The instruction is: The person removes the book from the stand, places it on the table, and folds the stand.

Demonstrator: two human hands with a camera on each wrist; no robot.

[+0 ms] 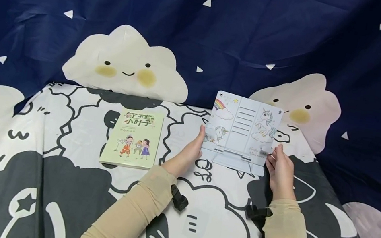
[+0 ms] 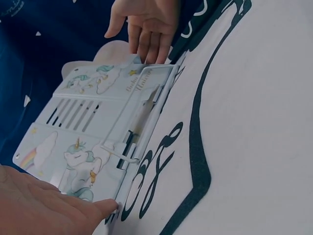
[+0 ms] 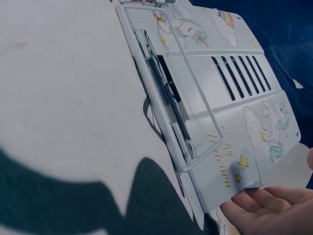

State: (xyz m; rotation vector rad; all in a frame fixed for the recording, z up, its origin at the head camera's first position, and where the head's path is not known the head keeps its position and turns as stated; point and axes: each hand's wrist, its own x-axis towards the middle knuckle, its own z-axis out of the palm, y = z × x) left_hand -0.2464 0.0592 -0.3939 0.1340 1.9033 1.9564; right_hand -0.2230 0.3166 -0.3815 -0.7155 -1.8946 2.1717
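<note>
A dark blue curtain (image 1: 223, 38) with cloud prints forms the background. In front of it, a black-and-white tablecloth (image 1: 214, 218) covers the table. The white book stand (image 1: 242, 132) is positioned right of centre, between both hands, panel tilted upright with its unicorn prints facing the person; whether its lower edge touches the cloth cannot be determined. The pale green book (image 1: 132, 139) lies front cover up on the cloth, left of the stand and apart from it. The left hand (image 1: 187, 151) is placed against the stand's left edge, thumb pointing up; whether it grasps the edge cannot be determined. The right hand (image 1: 282, 170) is unclenched: extended fingers touch the stand behind its right edge, thumb apart. A wire bracket (image 2: 120, 155) spans the lower panel. A black wrist device (image 1: 179, 198) is fitted at each sleeve.
</note>
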